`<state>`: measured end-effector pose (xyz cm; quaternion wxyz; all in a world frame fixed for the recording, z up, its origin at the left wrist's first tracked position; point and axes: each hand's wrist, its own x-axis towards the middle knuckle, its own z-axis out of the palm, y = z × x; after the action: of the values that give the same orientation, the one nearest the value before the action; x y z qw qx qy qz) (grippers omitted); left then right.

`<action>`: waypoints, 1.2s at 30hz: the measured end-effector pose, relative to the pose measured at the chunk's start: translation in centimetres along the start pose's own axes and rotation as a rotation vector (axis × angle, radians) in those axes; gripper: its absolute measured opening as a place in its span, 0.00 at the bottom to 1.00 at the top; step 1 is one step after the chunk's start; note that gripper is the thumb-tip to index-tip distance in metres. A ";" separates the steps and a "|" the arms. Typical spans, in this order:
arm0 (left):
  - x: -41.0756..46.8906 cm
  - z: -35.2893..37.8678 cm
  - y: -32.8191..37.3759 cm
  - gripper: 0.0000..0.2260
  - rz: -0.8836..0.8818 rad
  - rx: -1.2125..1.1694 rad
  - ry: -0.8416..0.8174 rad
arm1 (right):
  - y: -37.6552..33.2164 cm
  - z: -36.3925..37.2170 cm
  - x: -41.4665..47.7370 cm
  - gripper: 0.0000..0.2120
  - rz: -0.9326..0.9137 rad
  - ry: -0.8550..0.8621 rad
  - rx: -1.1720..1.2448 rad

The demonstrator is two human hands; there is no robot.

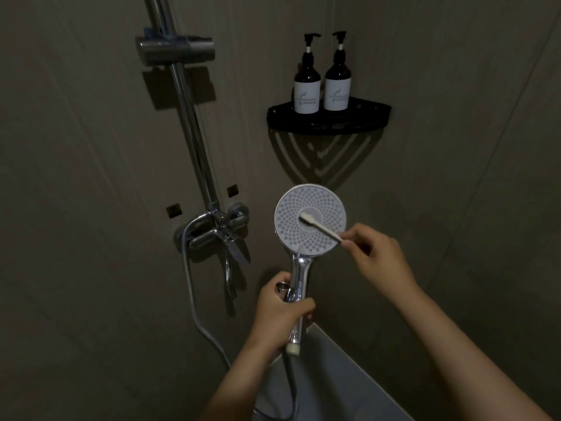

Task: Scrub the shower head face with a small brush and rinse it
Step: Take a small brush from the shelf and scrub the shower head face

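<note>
In a dim shower corner, the left hand (280, 311) grips the chrome handle so the shower head (310, 220) faces up toward the person, letting the brush (318, 226), pinched by the right hand (379, 256), reach its middle. Nothing blocks the strokes: the tap (218, 232) with its hose (194, 299) sits to the left, and two bottles (321, 77) stand on the shelf (328, 120) well above.

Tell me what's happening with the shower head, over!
Left hand grips round white-faced chrome shower head by its handle. Right hand pinches small white brush, bristles on face centre. Nothing in the way.
</note>
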<state>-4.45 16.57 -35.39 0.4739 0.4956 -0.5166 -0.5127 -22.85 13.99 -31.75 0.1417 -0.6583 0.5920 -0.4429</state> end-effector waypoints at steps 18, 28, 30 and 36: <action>0.3 -0.6 0.2 0.09 -0.029 0.003 0.054 | -0.5 0.4 -1.7 0.10 -0.011 -0.082 0.000; 0.3 -0.9 0.1 0.09 -0.041 -0.007 0.084 | -0.4 0.0 -1.5 0.08 0.024 -0.063 0.008; 0.3 -0.9 0.2 0.09 -0.037 -0.013 0.084 | 0.0 0.0 -1.5 0.08 0.035 -0.065 -0.018; 0.3 -0.8 0.2 0.09 -0.035 -0.018 0.085 | -0.3 -0.8 -0.8 0.06 0.043 0.054 0.007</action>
<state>-3.68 16.22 -35.18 0.4909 0.5215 -0.4826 -0.5042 -23.22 15.07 -31.39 0.1377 -0.6329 0.6078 -0.4595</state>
